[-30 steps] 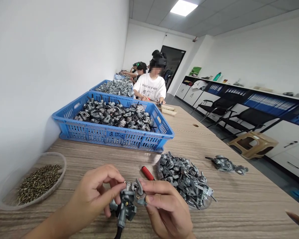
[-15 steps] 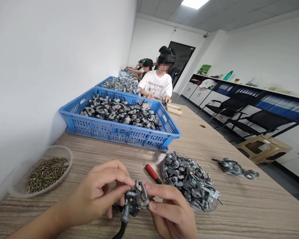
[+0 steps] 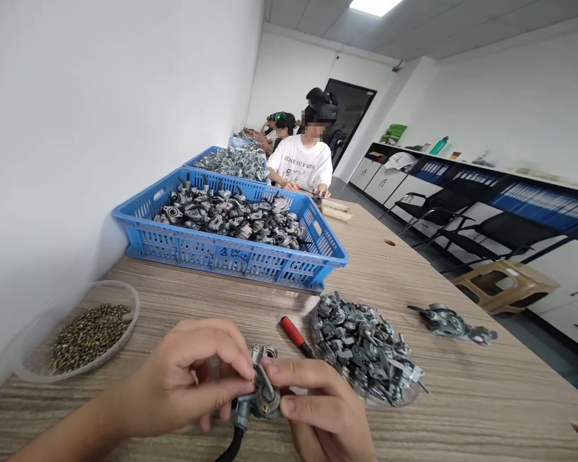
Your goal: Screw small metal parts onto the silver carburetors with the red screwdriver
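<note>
Low in the middle of the head view is a grey metal carburetor (image 3: 257, 405) with a black hose (image 3: 230, 446) running down from it. My right hand (image 3: 325, 401) is closed on its right side, thumb and fingers pressing a plate with a lever (image 3: 266, 383) against the body. A brass-coloured screw head (image 3: 264, 408) shows at the plate's lower end. My left hand (image 3: 192, 375) pinches at the plate's left edge; a speck of brass colour, seemingly a small screw, shows at the fingertips, mostly hidden.
A clear bowl of brass-coloured screws (image 3: 89, 337) stands left. A red-handled screwdriver (image 3: 293, 333) lies beside a tub of lever parts (image 3: 366, 346). Another carburetor (image 3: 447, 322) lies right. Behind is a blue crate (image 3: 231, 256) full of carburetors; a person (image 3: 302, 160) sits beyond.
The carburetor has turned in my hands, and its lever plate now faces more upward. My left fingertips have moved down from its top to the plate's left edge.
</note>
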{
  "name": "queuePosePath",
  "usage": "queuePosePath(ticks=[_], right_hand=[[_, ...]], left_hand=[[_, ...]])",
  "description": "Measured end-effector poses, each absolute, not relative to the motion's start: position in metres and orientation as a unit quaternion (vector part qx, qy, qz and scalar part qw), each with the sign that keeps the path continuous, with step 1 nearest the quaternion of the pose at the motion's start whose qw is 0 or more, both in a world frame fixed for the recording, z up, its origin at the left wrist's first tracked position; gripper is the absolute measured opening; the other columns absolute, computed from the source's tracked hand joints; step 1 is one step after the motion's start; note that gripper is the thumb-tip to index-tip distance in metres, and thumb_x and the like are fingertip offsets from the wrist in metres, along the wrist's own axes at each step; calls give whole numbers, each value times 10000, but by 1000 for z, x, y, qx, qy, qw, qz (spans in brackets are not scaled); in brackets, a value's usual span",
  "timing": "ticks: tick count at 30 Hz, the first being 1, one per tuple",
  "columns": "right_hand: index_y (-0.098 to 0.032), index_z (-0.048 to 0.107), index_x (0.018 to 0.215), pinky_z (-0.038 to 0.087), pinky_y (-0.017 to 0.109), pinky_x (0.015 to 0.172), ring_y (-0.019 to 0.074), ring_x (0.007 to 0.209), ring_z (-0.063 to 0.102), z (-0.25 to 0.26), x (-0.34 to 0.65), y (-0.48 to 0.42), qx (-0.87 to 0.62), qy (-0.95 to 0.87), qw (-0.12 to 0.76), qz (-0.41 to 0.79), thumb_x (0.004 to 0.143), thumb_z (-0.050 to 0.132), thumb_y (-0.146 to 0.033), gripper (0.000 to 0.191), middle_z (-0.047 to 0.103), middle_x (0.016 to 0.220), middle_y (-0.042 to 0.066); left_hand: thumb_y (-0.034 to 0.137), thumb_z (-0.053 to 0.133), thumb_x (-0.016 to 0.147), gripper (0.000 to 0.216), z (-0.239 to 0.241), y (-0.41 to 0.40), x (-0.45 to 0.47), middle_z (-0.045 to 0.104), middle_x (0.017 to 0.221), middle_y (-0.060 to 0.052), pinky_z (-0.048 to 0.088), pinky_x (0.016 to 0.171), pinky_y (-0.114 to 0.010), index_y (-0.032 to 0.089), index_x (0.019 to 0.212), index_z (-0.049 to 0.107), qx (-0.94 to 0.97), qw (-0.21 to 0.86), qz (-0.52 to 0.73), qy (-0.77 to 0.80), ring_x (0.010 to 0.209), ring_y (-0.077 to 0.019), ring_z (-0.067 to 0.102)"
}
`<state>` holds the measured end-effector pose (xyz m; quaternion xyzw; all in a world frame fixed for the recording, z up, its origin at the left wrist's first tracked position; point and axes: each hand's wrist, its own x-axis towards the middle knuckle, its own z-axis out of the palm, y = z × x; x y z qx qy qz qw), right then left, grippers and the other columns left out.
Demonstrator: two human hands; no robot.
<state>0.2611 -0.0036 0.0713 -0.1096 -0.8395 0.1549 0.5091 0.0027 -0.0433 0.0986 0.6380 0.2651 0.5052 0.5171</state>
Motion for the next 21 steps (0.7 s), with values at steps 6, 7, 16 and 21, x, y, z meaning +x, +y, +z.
queuePosePath(ticks=[6, 7, 16, 21], right_hand=[[-268, 707, 1242, 743, 350, 874, 225, 1070, 854, 72, 259, -7, -113, -843, 500, 161, 1038, 638, -38, 315, 845, 1180, 81], [-268, 708, 1224, 742, 345, 875, 223, 1059, 857, 74, 258, -8, -120, -843, 500, 160, 1023, 645, -18, 327, 848, 1172, 76], [-261, 672, 1241, 747, 341, 868, 217, 1067, 851, 84, 256, -9, -123, -849, 492, 149, 1017, 595, 31, 376, 838, 1160, 85], [-261, 690, 1254, 750, 353, 874, 214, 1077, 847, 76, 254, -11, -116, -841, 502, 163, 1090, 598, -63, 273, 835, 1152, 81]], left_hand=[[179, 775, 1004, 35, 100, -42, 0, 725, 1031, -53, 605, 480, -94, 202, 1019, 796, 654, 524, 464, 287, 586, -92, 787], [185, 774, 1004, 30, 100, -42, -1, 728, 1029, -57, 605, 476, -100, 200, 1017, 797, 655, 521, 463, 291, 581, -94, 783], [135, 758, 981, 49, 108, -41, 0, 718, 1000, -48, 572, 485, -116, 179, 988, 780, 666, 499, 471, 292, 574, -80, 752], [107, 773, 962, 72, 113, -38, -1, 728, 948, -45, 547, 520, -131, 174, 963, 798, 700, 453, 473, 285, 599, -77, 714]])
